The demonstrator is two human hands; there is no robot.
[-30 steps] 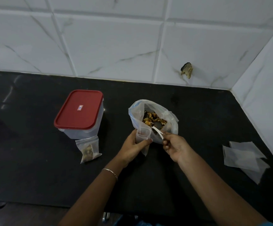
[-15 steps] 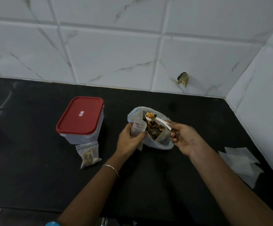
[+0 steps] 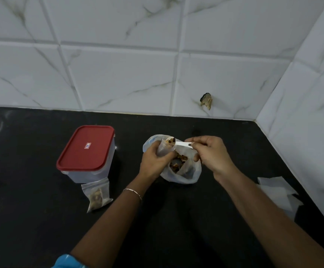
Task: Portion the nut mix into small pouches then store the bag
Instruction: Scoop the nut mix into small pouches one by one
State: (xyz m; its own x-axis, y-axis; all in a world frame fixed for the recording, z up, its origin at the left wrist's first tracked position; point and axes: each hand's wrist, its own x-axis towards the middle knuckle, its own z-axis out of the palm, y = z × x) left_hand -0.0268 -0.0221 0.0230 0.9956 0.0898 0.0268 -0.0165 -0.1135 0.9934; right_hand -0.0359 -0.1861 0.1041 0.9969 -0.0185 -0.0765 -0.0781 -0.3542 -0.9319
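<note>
Left hand (image 3: 155,161) grips the flimsy pouch (image 3: 164,150) just under its mouth, likely the best hold; right hand (image 3: 213,155) pinches the loaded spoon (image 3: 180,144) by its handle.

There is one red-lidded plastic box (image 3: 86,147), one clear nut-mix bag (image 3: 184,176), one white spoon (image 3: 182,144), one filled clear pouch (image 3: 97,195), one held pouch (image 3: 164,151), several empty pouches (image 3: 277,190).

I see the left hand (image 3: 153,163) gripping a small pouch (image 3: 163,151) upright. The right hand (image 3: 213,155) holds a loaded white spoon (image 3: 180,144) at its mouth, over the open bag of nut mix (image 3: 184,176).
</note>
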